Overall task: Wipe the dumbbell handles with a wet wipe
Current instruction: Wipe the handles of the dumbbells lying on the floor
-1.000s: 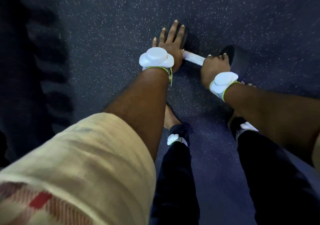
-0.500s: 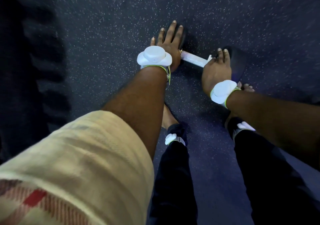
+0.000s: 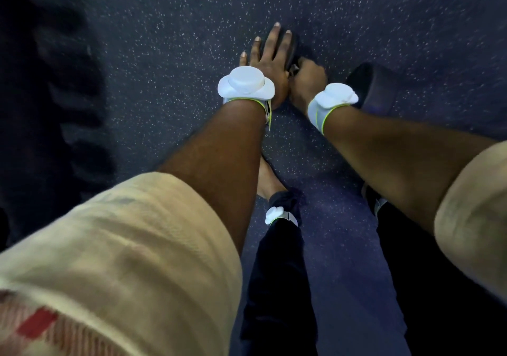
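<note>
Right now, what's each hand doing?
Left hand: open, straight fingers pressing on the dumbbell.
Right hand: closed round the same dumbbell; wipe not visible.

This looks like a gym. The dark blue floor [image 3: 164, 54] has lots of tiny white specks and looks like rubber, like the floors in workout rooms. It fills the whole view. At about 1 o'clock a black dumbbell [image 3: 375, 89] with thick round ends lies on it. At 9 o'clock a dark bumpy shape [image 3: 55, 81] is too dim to make out.
</note>
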A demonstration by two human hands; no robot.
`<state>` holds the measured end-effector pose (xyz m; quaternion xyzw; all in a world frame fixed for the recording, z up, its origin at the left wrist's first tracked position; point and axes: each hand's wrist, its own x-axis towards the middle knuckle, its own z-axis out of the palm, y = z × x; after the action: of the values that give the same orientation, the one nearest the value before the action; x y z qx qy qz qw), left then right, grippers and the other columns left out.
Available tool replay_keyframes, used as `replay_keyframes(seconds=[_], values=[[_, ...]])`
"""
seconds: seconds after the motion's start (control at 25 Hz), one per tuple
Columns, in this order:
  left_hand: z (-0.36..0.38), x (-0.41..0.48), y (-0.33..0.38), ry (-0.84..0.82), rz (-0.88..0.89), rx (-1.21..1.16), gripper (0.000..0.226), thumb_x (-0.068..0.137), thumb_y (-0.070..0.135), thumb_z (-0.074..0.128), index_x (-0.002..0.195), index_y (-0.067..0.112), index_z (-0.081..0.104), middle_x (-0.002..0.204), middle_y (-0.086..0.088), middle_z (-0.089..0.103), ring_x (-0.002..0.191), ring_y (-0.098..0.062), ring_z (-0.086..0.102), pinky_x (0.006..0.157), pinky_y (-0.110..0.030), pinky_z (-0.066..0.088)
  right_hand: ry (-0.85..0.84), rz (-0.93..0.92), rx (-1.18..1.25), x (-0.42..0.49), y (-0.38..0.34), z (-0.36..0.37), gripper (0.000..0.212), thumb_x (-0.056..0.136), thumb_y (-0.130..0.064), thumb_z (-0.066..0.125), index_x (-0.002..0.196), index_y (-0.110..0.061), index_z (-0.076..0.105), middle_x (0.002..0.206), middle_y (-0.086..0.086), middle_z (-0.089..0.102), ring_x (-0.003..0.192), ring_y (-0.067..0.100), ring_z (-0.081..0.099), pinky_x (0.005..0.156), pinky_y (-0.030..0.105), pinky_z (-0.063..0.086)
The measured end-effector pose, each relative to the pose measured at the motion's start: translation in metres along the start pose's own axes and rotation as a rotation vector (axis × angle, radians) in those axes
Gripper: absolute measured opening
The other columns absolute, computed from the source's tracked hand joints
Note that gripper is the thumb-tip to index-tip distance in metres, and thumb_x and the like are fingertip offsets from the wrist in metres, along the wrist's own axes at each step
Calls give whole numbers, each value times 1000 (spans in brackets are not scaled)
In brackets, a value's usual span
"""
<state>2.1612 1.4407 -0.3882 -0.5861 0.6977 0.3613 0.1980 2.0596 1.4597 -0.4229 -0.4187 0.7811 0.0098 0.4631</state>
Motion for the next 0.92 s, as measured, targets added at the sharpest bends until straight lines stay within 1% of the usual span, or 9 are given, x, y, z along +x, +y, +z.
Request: replay_keyframes(seconds=[0.12,0.2,0.28,0.44,0.52,0.56,0.68,0.8,0.92], values=[[1,-1,-3,1,2,14,71,96,28,40,157,30,4,164,8,-8,151,-30,3,120,-53,6,14,-150,-158,-5,19,5,33,93,-10,46,121,-4,62,123,24,62,115,40,55,92,37,40],[1,0,-1,-14,-6,18,71,96,27,40,157,30,3,164,8,-9,151,-30,3,121,-52,5,-11,-296,-313,-20,33,20,51,95,0,37,145,1,36,148,23,40,138,34,37,112,34,22],[2,0,-1,-14,-3,32,70,97,29,39,157,29,3,164,8,-9,151,-30,3,121,-52,6,36,-379,-398,-29,46,39,58,96,-2,31,152,-2,17,159,17,20,148,28,17,120,33,5],[3,4,-6,-11,18,47,72,96,28,41,157,30,3,164,8,-8,151,-31,4,119,-53,7,71,-380,-527,-46,59,65,58,94,-11,32,152,-4,25,159,16,22,148,29,18,121,38,7],[1,4,-5,-17,6,43,73,96,27,42,157,30,3,164,8,-8,151,-31,4,119,-53,8,98,-274,-290,-73,60,73,52,90,-12,37,140,-10,49,142,18,51,131,33,47,110,36,31],[1,4,-3,-12,-2,47,73,96,26,42,157,30,3,164,8,-9,151,-31,3,120,-53,8,159,-100,-55,-85,50,65,41,91,-14,40,126,-14,60,125,16,64,115,34,58,96,33,42],[-1,2,-4,-12,7,46,73,96,26,42,157,30,3,164,8,-9,151,-30,3,119,-53,6,97,460,710,-67,18,51,23,97,-13,46,104,-4,66,103,19,68,92,28,62,81,32,46],[2,0,-5,-2,10,36,73,96,28,43,157,30,3,164,9,-8,151,-29,3,119,-53,6,104,558,1146,-32,-11,43,11,85,-10,57,75,-6,61,77,17,65,66,19,54,66,33,45],[3,0,-5,3,7,28,72,97,27,43,157,32,3,164,10,-8,151,-28,3,120,-53,5,273,635,1233,-18,-7,63,14,82,-7,57,70,-8,61,65,9,63,58,22,57,58,33,50]])
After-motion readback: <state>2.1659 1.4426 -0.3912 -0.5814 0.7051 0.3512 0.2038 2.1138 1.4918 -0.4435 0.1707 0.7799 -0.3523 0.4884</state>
